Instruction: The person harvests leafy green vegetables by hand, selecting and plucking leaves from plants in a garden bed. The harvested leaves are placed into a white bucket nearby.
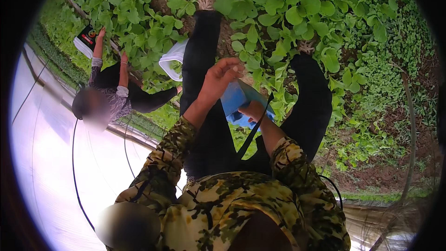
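Observation:
My left hand (224, 76) is raised above my left thigh, fingers curled and thumb close to the fingertips. Whether something small is pinched there cannot be made out. Between my legs is a blue plastic container (240, 96), tilted, its far part among the leaves. My right hand (256, 111) grips its near side, with the fingers partly hidden. A black strap (256, 129) runs from my lap past my right wrist. Leafy green plants (252, 36) grow from the soil in front of me and around both my shoes.
Beside my left leg stands a translucent white plastic tub (172, 61), partly hidden by the leg. At left, another person (111, 101) crouches in the plants, one hand at a black-and-white box (86, 40). A curved pole (411, 122) rises at right, near bare soil (379, 179).

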